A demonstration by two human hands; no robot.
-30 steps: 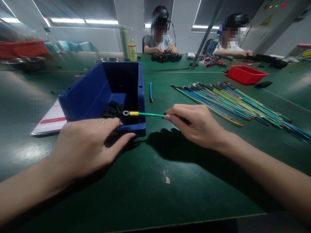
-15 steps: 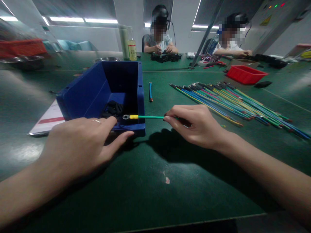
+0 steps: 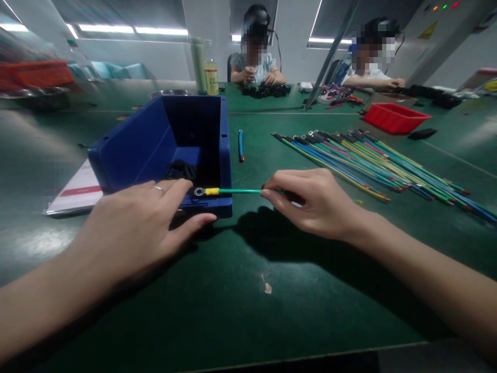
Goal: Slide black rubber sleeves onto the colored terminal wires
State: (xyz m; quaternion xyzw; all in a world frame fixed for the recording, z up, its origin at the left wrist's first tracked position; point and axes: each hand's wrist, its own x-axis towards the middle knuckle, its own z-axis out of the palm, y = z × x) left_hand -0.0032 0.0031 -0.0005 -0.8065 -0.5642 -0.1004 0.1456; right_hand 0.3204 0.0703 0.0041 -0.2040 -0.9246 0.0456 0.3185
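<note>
My right hand (image 3: pixel 310 202) pinches a green wire (image 3: pixel 240 191) between thumb and fingertips. The wire lies level and points left, its yellow sleeve and ring terminal (image 3: pixel 200 191) above the front lip of a blue bin (image 3: pixel 155 119). At that same lip is my left hand (image 3: pixel 135 223), open, with thumb and forefinger spread apart beside the ring terminal. Its other fingertips are partly hidden, and I see nothing held in it. Black pieces (image 3: pixel 181 170) rest on the bin's floor.
Many-coloured wires (image 3: pixel 349 160) with black-sleeved ends lie spread at the right. A short blue wire (image 3: pixel 241 145) lies beside the bin. Farther back are a red tray (image 3: pixel 396 118), a bottle (image 3: pixel 212 77) and two people seated across the table. Papers (image 3: pixel 75 191) lie left of the bin.
The ring end of the green wire has shifted slightly left and down. My left fingers have risen a little at the bin's lip. My right hand has kept its pinch.
</note>
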